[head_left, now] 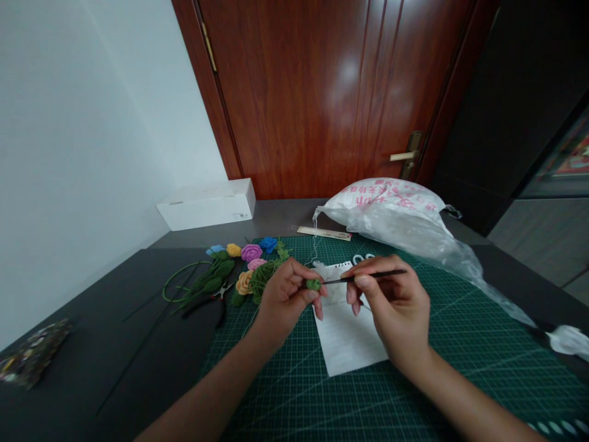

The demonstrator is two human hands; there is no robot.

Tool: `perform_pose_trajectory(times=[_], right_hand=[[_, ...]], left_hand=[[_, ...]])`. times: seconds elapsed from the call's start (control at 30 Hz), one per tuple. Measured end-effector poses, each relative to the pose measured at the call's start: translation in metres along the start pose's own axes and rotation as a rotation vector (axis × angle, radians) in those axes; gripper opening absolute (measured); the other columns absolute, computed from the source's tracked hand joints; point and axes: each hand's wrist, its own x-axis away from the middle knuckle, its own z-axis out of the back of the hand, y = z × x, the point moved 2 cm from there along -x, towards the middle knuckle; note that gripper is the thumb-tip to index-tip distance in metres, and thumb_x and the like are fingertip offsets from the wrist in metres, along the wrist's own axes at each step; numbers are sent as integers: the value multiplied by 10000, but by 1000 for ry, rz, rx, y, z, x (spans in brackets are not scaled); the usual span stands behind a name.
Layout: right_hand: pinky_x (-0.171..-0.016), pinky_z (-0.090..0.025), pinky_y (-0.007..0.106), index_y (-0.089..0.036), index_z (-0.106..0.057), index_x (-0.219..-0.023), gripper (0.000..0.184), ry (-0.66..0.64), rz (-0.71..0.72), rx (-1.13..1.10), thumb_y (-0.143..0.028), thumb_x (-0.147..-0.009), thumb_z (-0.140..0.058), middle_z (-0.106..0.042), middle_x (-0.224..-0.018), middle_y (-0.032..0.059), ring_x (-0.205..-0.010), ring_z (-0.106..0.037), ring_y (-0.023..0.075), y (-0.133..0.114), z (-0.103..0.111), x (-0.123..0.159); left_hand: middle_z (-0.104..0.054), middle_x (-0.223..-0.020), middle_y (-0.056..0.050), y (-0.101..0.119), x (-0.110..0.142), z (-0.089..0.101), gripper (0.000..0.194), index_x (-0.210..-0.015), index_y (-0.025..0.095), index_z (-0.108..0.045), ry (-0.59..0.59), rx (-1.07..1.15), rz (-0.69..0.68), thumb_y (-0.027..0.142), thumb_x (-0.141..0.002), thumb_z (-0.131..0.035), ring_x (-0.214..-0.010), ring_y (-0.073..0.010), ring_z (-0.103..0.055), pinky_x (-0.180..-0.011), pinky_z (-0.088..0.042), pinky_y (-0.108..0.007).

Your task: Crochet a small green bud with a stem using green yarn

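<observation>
Step in hand looks like working a small green piece [313,284] with a thin black tool [387,273]. Piece sits mid-view above the paper [350,344]; left hand [286,301] pinches it, fingers curled. Right hand [398,301] grips the tool pen-style, thumb and fingers closed; tip meets the piece's 3 o'clock edge, whether inside it is too small to tell. Next move seems to call for a firm left pinch and fine tip control on the right. Containers, clocked from the piece: white box [209,207] at 10–11, lid down, contents hidden; plastic bag [391,212] at 2, pink lettering, bulging with something white; packet [35,355] between 8 and 9, see-through, full of small mixed bits, too blurred to name. Flowers [251,252] and yarn [263,277] lie at 9–10, in no container.
</observation>
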Motion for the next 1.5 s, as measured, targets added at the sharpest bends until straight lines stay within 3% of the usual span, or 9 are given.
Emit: perform_pose_trajectory(times=[0.3,0.47,0.53,0.63,0.7,0.8,1.03,1.5], right_hand=[[-418,-517,251,-215,-686,-918,66,-45,35,96,-165,-954,-664,-719,-781,17,-513,-646,125,-2,-1,0],[-608,-614,317,-223,-686,-909,111,-178,342,278,-114,-927,-677,-751,-783,32,-702,-732,182,-10,-8,1],[-665,-625,332,-223,-679,-895,116,-217,391,299,-112,-927,-679,-746,-766,29,-754,-744,193,-8,-9,1],[-567,-590,291,-222,-662,-920,95,-188,258,230,-134,-953,-647,-724,-820,31,-656,-696,154,-2,-5,-1],[-504,-552,272,-223,-648,-945,76,-103,184,170,-152,-965,-631,-707,-875,38,-612,-661,135,-1,0,-3],[-482,-534,272,-226,-620,-946,65,37,184,96,-167,-973,-623,-694,-907,37,-596,-650,129,-7,6,-6],[-463,-502,242,-235,-579,-924,87,40,-89,-44,-261,-998,-617,-652,-637,-45,-476,-603,114,5,-3,-6],[-449,-487,214,-227,-583,-893,107,51,-102,-103,-237,-979,-647,-662,-637,-50,-453,-604,95,7,-5,-2]], left_hand=[[-728,-786,-15,-1,1,0,160,-905,170,-582,15,-21,-5,94,-835,-705,-549,-142,-670,-501,-576,-275],[-696,-757,16,-5,6,0,157,-893,176,-596,31,-2,-37,79,-829,-703,-498,-119,-650,-446,-558,-240],[-688,-762,19,-5,7,-1,154,-878,175,-597,54,-13,-37,84,-824,-709,-491,-117,-651,-432,-553,-234],[-695,-740,14,-3,7,-2,150,-894,177,-584,61,-47,-9,101,-838,-701,-484,-125,-650,-428,-545,-235],[-708,-729,10,-2,5,-2,150,-913,183,-564,59,-65,8,112,-856,-683,-476,-126,-645,-440,-543,-242],[-725,-754,2,1,2,-1,175,-910,187,-542,97,-72,-19,98,-841,-676,-490,-124,-646,-473,-558,-258],[-747,-818,-8,6,3,-3,217,-880,184,-540,165,-74,-73,40,-808,-686,-577,-149,-699,-524,-619,-300],[-743,-840,0,6,4,-6,251,-869,186,-536,140,-56,-66,-3,-792,-680,-608,-152,-722,-539,-637,-301]])
